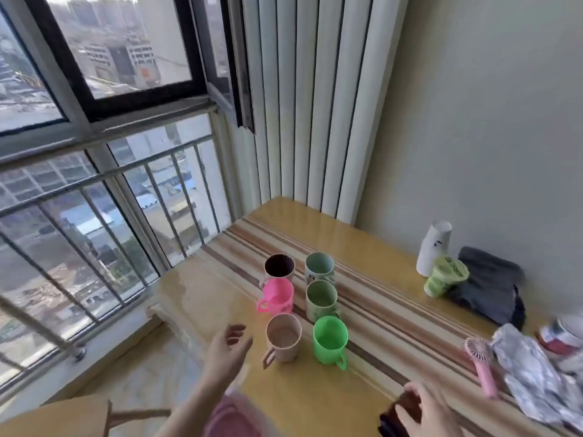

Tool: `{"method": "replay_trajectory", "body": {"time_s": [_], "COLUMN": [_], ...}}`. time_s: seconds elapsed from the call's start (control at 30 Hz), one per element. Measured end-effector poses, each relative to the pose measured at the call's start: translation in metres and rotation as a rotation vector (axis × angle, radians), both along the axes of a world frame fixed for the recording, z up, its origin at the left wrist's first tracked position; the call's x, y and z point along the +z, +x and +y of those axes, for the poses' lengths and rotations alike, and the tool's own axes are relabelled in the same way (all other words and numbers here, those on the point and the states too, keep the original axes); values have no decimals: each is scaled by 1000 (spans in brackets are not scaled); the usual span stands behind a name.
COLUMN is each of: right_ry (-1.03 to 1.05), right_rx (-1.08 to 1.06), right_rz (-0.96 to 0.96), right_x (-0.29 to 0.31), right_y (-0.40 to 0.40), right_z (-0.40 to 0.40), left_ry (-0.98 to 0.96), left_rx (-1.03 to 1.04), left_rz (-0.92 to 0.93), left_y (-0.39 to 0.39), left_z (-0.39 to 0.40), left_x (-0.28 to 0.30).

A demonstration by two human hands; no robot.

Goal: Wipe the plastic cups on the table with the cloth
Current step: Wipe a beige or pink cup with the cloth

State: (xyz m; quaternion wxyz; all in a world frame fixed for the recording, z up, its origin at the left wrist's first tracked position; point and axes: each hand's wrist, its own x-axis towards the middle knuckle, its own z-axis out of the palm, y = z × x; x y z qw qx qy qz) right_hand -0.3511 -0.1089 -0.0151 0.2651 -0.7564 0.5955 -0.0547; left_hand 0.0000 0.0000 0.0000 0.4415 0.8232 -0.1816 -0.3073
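At the desk's (315,405) near edge, two bare hands sit just short of six upright cups.

The right hand (429,411) rests with fingers curled loosely over a dark brown cloth (400,411), its grip not clearly closed; the left hand (228,345) hovers with a wide, empty grip just beside the beige cup (283,337). The cups stand mouths up in two rows running away from the viewer: beige, pink cup (277,296), dark cup (279,266) on the left; bright green cup (330,340), pale green cup (321,299), grey-green cup (319,267) on the right. The beige, pink and bright green handles point toward the viewer.
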Motion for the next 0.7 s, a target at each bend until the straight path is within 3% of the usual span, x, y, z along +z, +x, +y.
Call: {"method": "replay_trajectory", "body": {"time_s": [0.03,0.13,0.33,0.5,0.6,0.7], "right_ry": [65,9,127,50,61,68], "right_rx": [-16,-77,-76,-25,-15,-177], "right_rz": [53,249,364,407,289,-146], "right_x": [-5,-33,-108,-117,-77,-27], "right_y": [14,15,-6,-3,20,47], "right_z": [2,1,-2,10,1,-11], "left_ry": [31,237,490,401,297,137], "left_rx": [-57,-193,-237,-155,-80,-18], "left_rz": [-28,-13,-2,60,66,116], "left_y": [0,-11,-7,-10,-7,4], "left_z": [-14,-43,-64,-71,-71,-64], "left_x": [-11,-23,-80,-85,-59,-14]}}
